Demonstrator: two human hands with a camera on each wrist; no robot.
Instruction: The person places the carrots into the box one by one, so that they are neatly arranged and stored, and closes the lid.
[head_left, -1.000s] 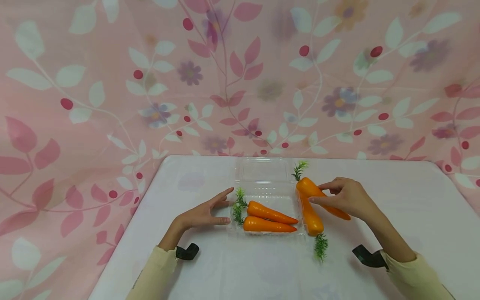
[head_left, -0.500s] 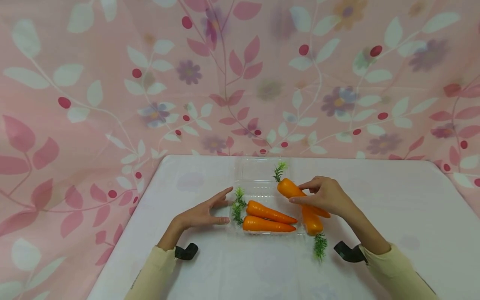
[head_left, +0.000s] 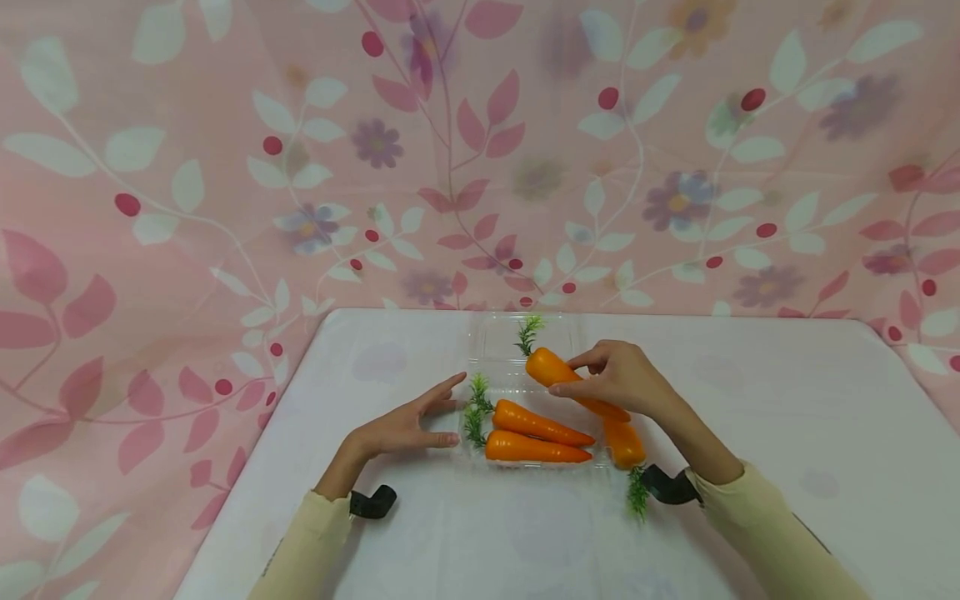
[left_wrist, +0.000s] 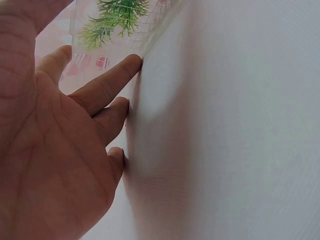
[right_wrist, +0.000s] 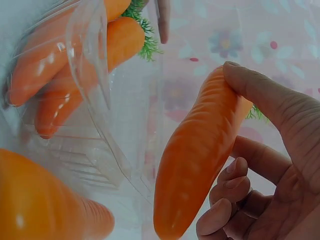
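Observation:
My right hand [head_left: 626, 379] pinches a toy carrot [head_left: 549, 367] between thumb and fingers, over the back part of a clear plastic clamshell box [head_left: 480, 375]. In the right wrist view the carrot's tapered end [right_wrist: 172, 200] points down, clear of the box. Two more carrots, an upper one [head_left: 540, 423] and a lower one [head_left: 532, 447], lie side by side in the box, green tops to the left. My left hand [head_left: 401, 429] stays at the box's left side, fingers extended; the left wrist view shows its fingertips [left_wrist: 134, 61] close by the clear wall, near the green fronds [left_wrist: 120, 17].
Another carrot [head_left: 626, 446] lies just right of the box, its leafy top [head_left: 637, 498] toward the front, partly beneath the right hand's carrot in view. The box's lid [head_left: 495, 337] lies folded back. A white-covered table [head_left: 787, 400] meets a pink floral curtain [head_left: 480, 167].
My right hand has carried its carrot leftward, from over the carrot at the right to over the box. The left hand and the two carrots in the box have stayed put.

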